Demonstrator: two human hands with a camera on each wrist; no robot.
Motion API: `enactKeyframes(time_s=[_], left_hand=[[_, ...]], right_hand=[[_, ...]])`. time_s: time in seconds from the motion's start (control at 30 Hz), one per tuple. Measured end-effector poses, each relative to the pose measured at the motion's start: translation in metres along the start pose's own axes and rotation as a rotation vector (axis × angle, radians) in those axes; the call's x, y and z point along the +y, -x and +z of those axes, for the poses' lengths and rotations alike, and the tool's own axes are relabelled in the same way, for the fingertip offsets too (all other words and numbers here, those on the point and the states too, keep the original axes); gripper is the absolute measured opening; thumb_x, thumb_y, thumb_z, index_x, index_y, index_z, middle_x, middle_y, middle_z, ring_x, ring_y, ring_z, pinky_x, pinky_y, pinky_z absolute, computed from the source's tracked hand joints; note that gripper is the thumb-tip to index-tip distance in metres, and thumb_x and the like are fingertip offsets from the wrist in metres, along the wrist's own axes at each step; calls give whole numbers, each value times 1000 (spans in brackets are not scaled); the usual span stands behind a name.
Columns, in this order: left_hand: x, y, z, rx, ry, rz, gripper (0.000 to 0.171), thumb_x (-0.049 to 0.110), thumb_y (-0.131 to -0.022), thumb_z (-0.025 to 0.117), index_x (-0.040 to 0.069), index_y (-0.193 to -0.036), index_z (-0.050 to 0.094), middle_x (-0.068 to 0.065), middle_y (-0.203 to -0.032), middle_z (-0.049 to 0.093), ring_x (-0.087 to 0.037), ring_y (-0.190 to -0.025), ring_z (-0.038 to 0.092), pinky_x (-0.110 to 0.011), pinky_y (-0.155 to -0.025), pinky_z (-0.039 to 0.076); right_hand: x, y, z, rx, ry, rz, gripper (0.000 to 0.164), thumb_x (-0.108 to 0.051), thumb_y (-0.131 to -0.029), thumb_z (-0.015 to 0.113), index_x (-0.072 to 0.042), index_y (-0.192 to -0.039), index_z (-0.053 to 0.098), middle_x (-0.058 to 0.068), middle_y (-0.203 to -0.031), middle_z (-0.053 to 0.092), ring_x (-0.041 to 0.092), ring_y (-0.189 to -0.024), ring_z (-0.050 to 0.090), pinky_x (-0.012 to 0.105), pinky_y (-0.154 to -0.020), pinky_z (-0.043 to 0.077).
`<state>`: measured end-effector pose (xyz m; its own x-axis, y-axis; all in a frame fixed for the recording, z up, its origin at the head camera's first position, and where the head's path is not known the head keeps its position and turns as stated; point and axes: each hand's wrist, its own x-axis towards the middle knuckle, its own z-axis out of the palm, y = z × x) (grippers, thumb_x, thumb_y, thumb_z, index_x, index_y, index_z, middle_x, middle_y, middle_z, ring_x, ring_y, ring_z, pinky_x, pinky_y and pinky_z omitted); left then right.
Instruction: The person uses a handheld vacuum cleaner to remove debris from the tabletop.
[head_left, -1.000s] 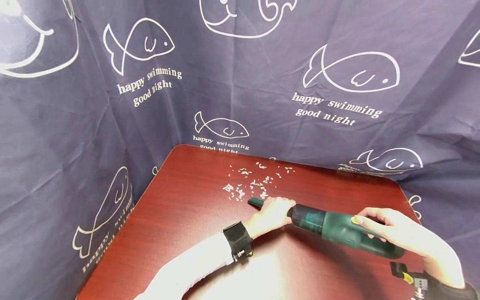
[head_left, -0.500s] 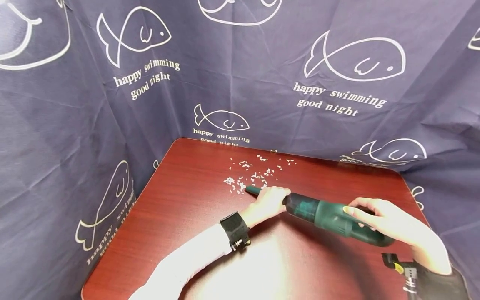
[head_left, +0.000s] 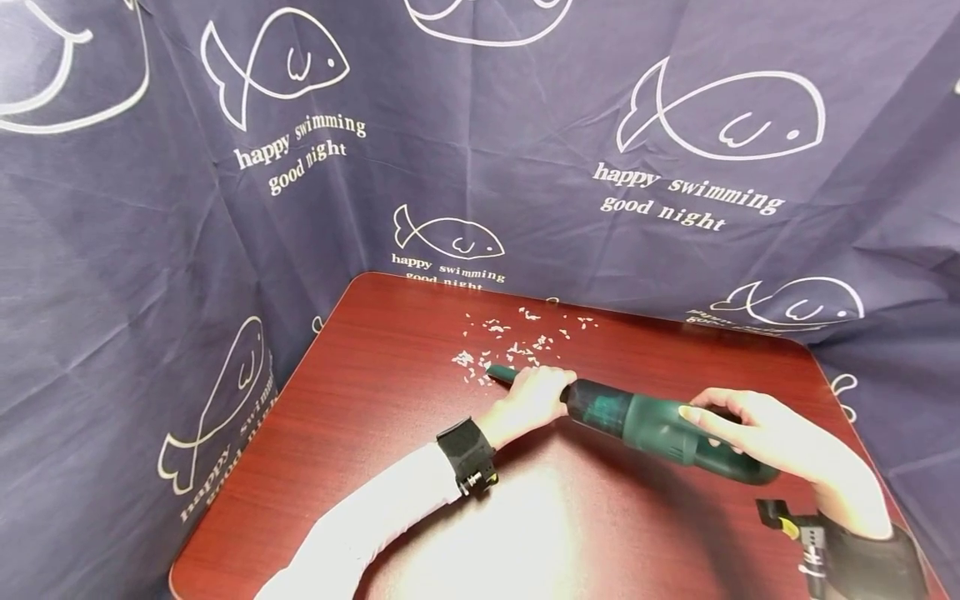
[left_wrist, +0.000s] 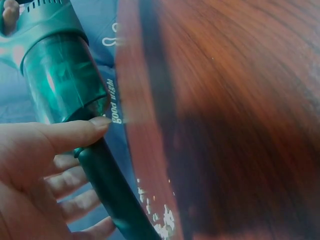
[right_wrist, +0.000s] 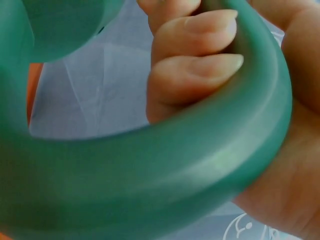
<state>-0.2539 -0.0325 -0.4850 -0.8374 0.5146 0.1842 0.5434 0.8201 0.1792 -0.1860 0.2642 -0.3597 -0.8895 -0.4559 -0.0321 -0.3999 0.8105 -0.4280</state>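
A green handheld vacuum cleaner (head_left: 660, 429) with a dark see-through dust cup (left_wrist: 65, 75) is held above the table by both hands. My left hand (head_left: 528, 404) holds it at the front, thumb on the neck where the narrow nozzle (left_wrist: 112, 190) joins the cup. Around the looped rear handle (right_wrist: 215, 160) curl the fingers of my right hand (head_left: 776, 437). The nozzle tip points left at small white scraps (head_left: 463, 358) scattered on the table; whether it touches the surface I cannot tell. My left hand hides part of the nozzle in the head view.
The reddish-brown wooden table (head_left: 360, 392) has rounded corners. A grey-blue curtain (head_left: 540, 167) with fish drawings and lettering hangs along its back and left side. Both wrists wear black straps, the left one (head_left: 467, 454) over a white sleeve.
The vacuum cleaner and both hands have shifted left, bringing the nozzle tip to the near edge of the white scraps. The head view has tilted down slightly. Both hands keep their hold.
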Motion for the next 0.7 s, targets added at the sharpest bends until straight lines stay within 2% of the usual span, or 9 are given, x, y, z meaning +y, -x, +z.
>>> enactKeyframes(time_s=[0.4, 0.7], left_hand=[[-4, -2, 1, 22, -33, 24, 29, 30, -81, 87, 19, -101, 68, 5, -94, 74, -15, -83, 72, -33, -65, 54], [-3, -5, 0, 7, -2, 12, 28, 29, -83, 86, 19, -103, 69, 4, -96, 75, -15, -84, 72, -34, -65, 53]], right_hand=[[-2, -2, 1, -2, -16, 27, 10, -36, -101, 66, -29, -104, 73, -16, -88, 68, 1, -82, 59, 25, -75, 47], [-3, -4, -3, -6, -4, 24, 10, -36, -101, 66, -29, -104, 73, -17, -88, 68, 1, -80, 58, 26, -72, 46]])
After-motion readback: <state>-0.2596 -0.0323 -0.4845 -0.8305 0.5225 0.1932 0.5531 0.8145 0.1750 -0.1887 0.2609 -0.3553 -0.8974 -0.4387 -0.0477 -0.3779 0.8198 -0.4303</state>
